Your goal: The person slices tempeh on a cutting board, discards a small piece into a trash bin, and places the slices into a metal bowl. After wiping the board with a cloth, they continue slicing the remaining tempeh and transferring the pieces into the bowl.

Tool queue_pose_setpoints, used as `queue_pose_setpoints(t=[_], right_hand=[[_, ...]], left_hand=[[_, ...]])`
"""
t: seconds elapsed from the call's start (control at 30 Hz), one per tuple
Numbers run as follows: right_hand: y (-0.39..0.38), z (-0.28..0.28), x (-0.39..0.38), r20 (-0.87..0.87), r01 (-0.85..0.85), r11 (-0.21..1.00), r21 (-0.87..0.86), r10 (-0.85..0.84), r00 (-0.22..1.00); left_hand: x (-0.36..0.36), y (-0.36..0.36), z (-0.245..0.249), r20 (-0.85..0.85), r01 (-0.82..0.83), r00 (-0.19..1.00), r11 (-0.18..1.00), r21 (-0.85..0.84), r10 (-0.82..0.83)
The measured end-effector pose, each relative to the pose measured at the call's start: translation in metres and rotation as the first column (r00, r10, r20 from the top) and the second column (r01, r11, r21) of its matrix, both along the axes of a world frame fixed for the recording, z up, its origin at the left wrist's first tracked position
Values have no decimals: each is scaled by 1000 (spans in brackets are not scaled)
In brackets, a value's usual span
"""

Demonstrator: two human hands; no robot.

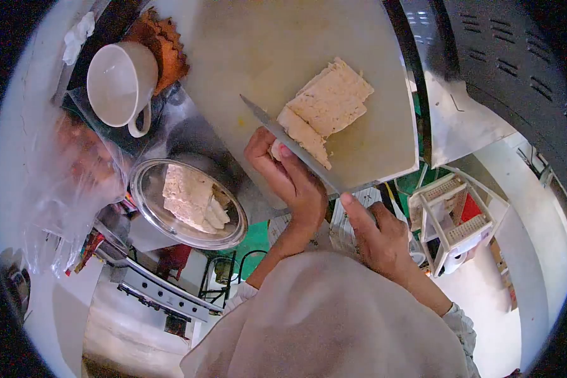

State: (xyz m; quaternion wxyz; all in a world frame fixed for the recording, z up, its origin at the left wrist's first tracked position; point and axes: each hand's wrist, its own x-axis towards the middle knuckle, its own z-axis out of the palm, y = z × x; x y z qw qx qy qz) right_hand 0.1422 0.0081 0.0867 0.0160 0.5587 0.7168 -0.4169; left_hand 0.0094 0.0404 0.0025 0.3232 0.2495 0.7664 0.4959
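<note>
My right hand [381, 233] is closed round the handle of a knife [305, 153], its blade pointing up and left across the cutting board [233, 38]. The blade lies along the near end of a pale, grainy block of what looks like tempeh [331, 97], and a cut line runs across the block. My left hand [293, 176] is on the near side of the blade, fingers curled against the tempeh's end; a bit of pale tempeh shows between them. To the left, a steel bowl [142, 211] holds more tempeh pieces [192, 196].
A white mug [112, 85] stands at the upper left beside an orange-brown scalloped item [167, 53]. Below the mug lies a clear plastic bag [75, 170]. A stove [157, 290] is at the lower left, a white rack [457, 220] at the right.
</note>
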Motion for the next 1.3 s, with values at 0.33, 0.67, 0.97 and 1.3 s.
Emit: queue_pose_setpoints(t=[0.33, 0.67, 0.97, 1.3], right_hand=[[-2, -18, -1, -56, 25, 998, 59, -21, 998], [7, -24, -10, -113, 28, 997, 77, -19, 993], [-3, -76, -4, -38, 32, 998, 57, -30, 999], [10, -52, 8, -346, 238, 971, 31, -213, 914]], left_hand=[[-1, -1, 1, -83, 51, 995, 998, 25, -49], [-3, -2, 0, -123, 70, 990, 997, 17, -67], [0, -1, -6, -41, 17, 999, 998, 66, -15], [1, 1, -3, 10, -24, 1000, 987, 158, 23]])
